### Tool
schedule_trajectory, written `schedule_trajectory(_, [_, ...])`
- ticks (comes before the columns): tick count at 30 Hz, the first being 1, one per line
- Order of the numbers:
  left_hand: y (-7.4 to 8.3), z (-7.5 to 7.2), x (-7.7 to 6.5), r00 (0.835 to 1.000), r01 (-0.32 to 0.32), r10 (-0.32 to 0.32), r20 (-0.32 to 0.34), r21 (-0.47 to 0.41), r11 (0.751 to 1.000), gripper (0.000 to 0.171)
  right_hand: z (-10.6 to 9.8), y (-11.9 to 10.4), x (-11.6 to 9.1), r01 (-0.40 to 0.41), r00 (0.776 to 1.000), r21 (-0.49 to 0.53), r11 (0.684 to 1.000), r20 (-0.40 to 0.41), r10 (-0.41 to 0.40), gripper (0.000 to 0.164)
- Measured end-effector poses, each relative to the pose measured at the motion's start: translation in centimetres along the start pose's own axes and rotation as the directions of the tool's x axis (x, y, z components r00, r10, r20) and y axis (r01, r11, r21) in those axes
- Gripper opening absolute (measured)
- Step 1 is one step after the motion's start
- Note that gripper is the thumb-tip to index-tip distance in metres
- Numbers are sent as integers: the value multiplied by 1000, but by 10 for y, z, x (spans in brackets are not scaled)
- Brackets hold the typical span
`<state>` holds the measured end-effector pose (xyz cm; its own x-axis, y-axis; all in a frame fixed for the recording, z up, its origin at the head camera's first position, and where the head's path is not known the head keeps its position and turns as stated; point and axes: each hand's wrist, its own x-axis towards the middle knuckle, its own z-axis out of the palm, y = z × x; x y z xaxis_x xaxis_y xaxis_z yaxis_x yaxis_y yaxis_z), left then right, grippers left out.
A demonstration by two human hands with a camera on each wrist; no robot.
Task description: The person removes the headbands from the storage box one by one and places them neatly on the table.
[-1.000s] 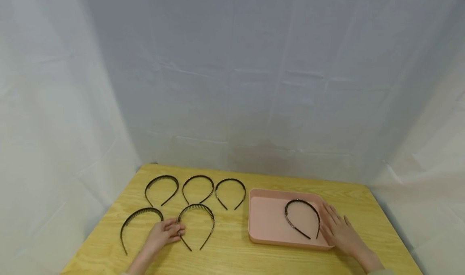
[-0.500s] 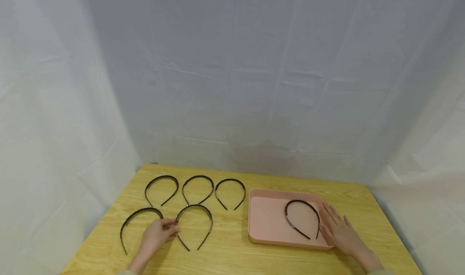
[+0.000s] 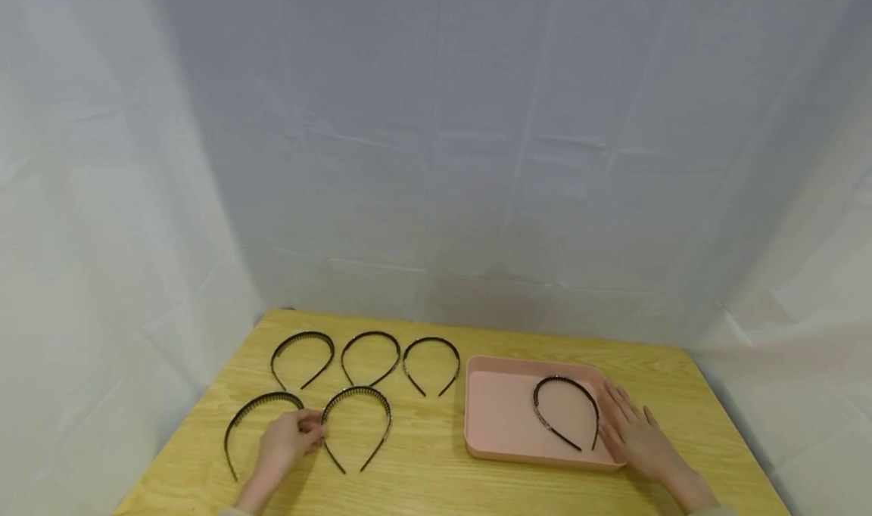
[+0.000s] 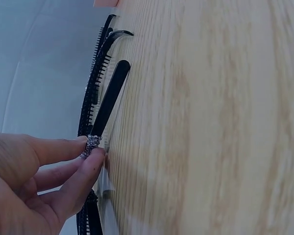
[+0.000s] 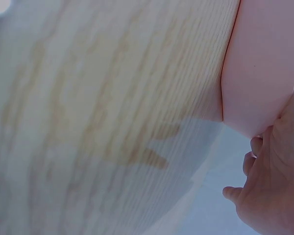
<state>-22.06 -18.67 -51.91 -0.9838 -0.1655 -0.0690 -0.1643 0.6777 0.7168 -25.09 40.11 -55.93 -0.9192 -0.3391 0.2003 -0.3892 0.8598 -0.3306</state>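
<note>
My left hand pinches one leg of a black toothed headband in the front row. In the left wrist view, thumb and fingers meet on a glittery silver band around the leg of this headband, just above the wood. Over on the right, a pink tray holds another black headband, tips toward me. My right hand lies with extended fingers against the tray's right wall. From the right wrist, the tray's side shows with the hand touching it; some fingertips are hidden.
Left of the held headband lies another black headband, partly behind my left hand. Three more stand in a back row: a left one, a middle one and a right one. White sheeting encloses the wooden table.
My left hand and the pinched headband have shifted slightly left, toward the front-left headband. The right hand and the tray stay where they were.
</note>
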Motion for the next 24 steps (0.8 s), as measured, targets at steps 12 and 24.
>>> schedule_trajectory(12, [2, -3, -1, 1000, -30, 30, -3, 59, 998, 28, -6, -7, 0, -42, 999, 37, 998, 33, 41, 60])
schedule_trajectory(24, [4, -4, -3, 999, -39, 39, 8, 118, 992, 26, -11, -11, 1, -63, 996, 18, 998, 63, 62, 60])
